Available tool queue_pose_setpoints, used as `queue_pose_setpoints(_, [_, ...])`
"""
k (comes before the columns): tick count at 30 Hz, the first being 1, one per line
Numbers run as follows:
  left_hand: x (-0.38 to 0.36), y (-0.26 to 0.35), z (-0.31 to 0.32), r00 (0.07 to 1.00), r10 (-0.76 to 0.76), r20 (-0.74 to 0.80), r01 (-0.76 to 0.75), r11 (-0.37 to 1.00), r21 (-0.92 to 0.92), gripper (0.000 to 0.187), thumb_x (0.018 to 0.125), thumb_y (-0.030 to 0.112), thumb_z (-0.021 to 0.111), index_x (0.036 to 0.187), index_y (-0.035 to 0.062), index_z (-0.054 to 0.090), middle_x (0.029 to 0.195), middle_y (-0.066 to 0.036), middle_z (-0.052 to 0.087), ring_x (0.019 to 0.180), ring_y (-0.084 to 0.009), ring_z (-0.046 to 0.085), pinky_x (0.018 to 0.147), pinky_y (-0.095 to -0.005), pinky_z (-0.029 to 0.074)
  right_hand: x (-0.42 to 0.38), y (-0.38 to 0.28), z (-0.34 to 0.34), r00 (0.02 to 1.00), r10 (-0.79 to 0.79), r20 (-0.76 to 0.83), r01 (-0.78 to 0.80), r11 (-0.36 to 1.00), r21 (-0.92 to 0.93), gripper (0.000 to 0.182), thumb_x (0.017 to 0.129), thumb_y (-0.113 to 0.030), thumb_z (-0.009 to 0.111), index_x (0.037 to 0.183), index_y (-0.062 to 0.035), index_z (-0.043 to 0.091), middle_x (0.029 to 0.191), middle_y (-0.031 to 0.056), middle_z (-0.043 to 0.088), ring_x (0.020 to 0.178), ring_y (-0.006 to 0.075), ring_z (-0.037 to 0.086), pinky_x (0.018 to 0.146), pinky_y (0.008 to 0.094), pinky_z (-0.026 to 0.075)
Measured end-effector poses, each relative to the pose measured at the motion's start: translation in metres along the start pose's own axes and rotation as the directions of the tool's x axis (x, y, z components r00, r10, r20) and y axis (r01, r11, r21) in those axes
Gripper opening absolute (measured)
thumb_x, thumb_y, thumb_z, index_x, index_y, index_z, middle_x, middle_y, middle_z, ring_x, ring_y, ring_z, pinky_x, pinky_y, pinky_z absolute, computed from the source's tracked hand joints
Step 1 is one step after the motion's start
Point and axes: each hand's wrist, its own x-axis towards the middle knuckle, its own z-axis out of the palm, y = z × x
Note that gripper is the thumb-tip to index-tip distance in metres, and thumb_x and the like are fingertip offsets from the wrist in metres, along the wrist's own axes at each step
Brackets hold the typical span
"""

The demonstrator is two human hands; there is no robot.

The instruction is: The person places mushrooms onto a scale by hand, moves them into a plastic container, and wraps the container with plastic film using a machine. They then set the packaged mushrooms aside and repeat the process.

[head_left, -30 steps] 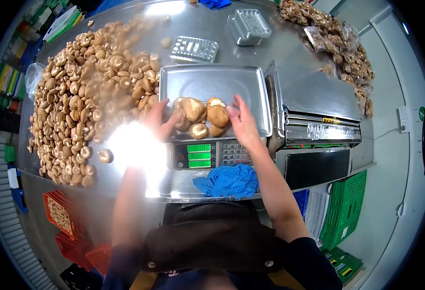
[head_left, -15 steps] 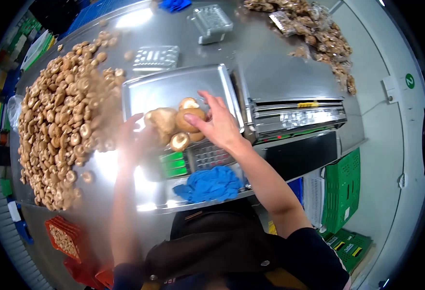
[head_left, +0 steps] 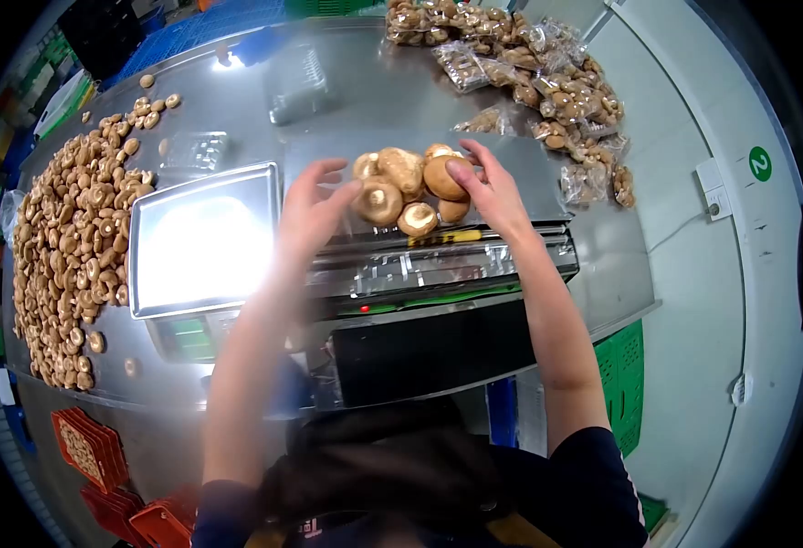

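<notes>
A bunch of shiitake mushrooms (head_left: 403,173), caps and cut stems showing, sits between my two hands over the wrapping machine (head_left: 438,260). My right hand (head_left: 497,196) grips the right side, its thumb pressed on a brown cap and its fingers behind. On the left side, my left hand (head_left: 314,205) holds the group with curled fingers, slightly blurred. Whatever lies under the mushrooms is hidden by them. To the left, the weighing scale's steel pan (head_left: 205,242) reflects bright light.
A large heap of loose shiitake (head_left: 73,228) covers the table's left side. Wrapped mushroom packs (head_left: 556,91) are piled at the back right. Clear plastic trays (head_left: 296,87) lie behind the scale. Red crates (head_left: 95,447) stand on the floor at left, green crates (head_left: 622,384) at right.
Both hands have carried the mushrooms rightward from the scale pan to above the wrapping machine. The pan now holds nothing. The view has shifted to the right.
</notes>
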Motion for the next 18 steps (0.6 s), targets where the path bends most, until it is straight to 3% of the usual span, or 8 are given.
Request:
queue_pose_setpoints(1, [0.008,0.002,0.017,1.000,-0.019,0.005,0.019,1.000,0.004,0.045,0.088,0.019,0.066,0.126,-0.0014,0.054,0.114,-0.015,0.058,0.083,-0.0132,0.059,0.068,-0.0266,0.049,0.005,0.012,-0.011,1.000,0.010,-0.001,-0.010,0.999,-0.035,0.075,0.085,-0.051,0.065,0.138,-0.0020,0.044,0.124,0.0209,0.055,0.098,0.0254,0.062,0.087,0.0348,0.050])
queue_pose_setpoints(4, [0.034,-0.014,0.047,1.000,0.021,0.017,-0.022,0.998,0.064,0.044,0.088,0.018,0.065,0.126,-0.0009,0.054,0.114,-0.015,0.058,0.086,-0.0145,0.059,0.069,-0.0277,0.049,0.012,0.036,-0.033,0.999,0.011,0.039,-0.009,0.999,-0.052,0.073,0.087,-0.055,0.059,0.138,-0.0047,0.044,0.124,0.0234,0.053,0.105,0.0307,0.059,0.092,0.0383,0.047])
queue_pose_setpoints(8, [0.039,-0.025,0.059,1.000,-0.006,-0.005,0.008,0.967,0.254,0.044,0.086,0.013,0.065,0.126,-0.0003,0.054,0.114,-0.014,0.059,0.087,-0.0147,0.059,0.070,-0.0272,0.049,0.017,0.052,-0.037,0.989,-0.029,0.142,0.053,0.984,-0.168,0.075,0.090,-0.064,0.046,0.140,-0.0079,0.042,0.127,0.0266,0.049,0.116,0.0391,0.052,0.101,0.0437,0.040])
queue_pose_setpoints(10, [0.039,-0.030,0.060,1.000,-0.028,-0.011,0.030,0.947,0.321,0.044,0.085,0.010,0.065,0.126,-0.0007,0.054,0.114,-0.013,0.059,0.087,-0.0147,0.059,0.072,-0.0273,0.050,0.015,0.037,-0.040,0.987,0.005,0.162,0.040,0.962,-0.270,0.072,0.092,-0.061,0.044,0.141,-0.0080,0.041,0.128,0.0261,0.049,0.120,0.0375,0.050,0.103,0.0416,0.038])
queue_pose_setpoints(13, [0.044,-0.032,0.059,0.998,0.062,0.012,-0.062,0.922,0.381,0.050,0.083,0.008,0.066,0.129,-0.0010,0.050,0.121,-0.017,0.056,0.098,-0.0214,0.059,0.082,-0.0329,0.051,0.018,0.038,-0.042,0.985,0.027,0.170,0.027,0.951,-0.308,0.076,0.090,-0.065,0.044,0.141,-0.0088,0.041,0.130,0.0259,0.048,0.121,0.0382,0.050,0.103,0.0430,0.039])
queue_pose_setpoints(16, [0.047,0.000,0.053,0.964,0.263,0.034,-0.205,0.659,0.723,0.060,0.081,0.012,0.068,0.135,0.0011,0.045,0.135,-0.022,0.046,0.120,-0.0316,0.051,0.098,-0.0385,0.046,0.022,0.042,-0.043,0.985,0.015,0.170,0.032,0.962,-0.271,0.077,0.089,-0.066,0.046,0.140,-0.0091,0.042,0.129,0.0256,0.049,0.119,0.0385,0.051,0.101,0.0438,0.040])
queue_pose_setpoints(17, [0.051,0.015,0.054,0.947,0.321,0.026,-0.245,0.668,0.702,0.066,0.081,0.017,0.069,0.140,0.0058,0.040,0.146,-0.023,0.034,0.135,-0.0363,0.036,0.107,-0.0405,0.038,0.021,0.044,-0.043,0.985,0.013,0.174,0.032,0.967,-0.254,0.077,0.089,-0.066,0.046,0.140,-0.0092,0.042,0.129,0.0254,0.049,0.119,0.0383,0.052,0.101,0.0436,0.040])
queue_pose_setpoints(18, [0.054,0.029,0.057,0.934,0.339,0.115,-0.331,0.692,0.642,0.065,0.082,0.019,0.069,0.140,0.0071,0.041,0.146,-0.022,0.037,0.136,-0.0351,0.036,0.108,-0.0392,0.036,0.020,0.047,-0.043,0.984,0.011,0.177,0.033,0.970,-0.240,0.076,0.089,-0.065,0.046,0.140,-0.0091,0.042,0.128,0.0253,0.050,0.118,0.0383,0.052,0.101,0.0433,0.040])
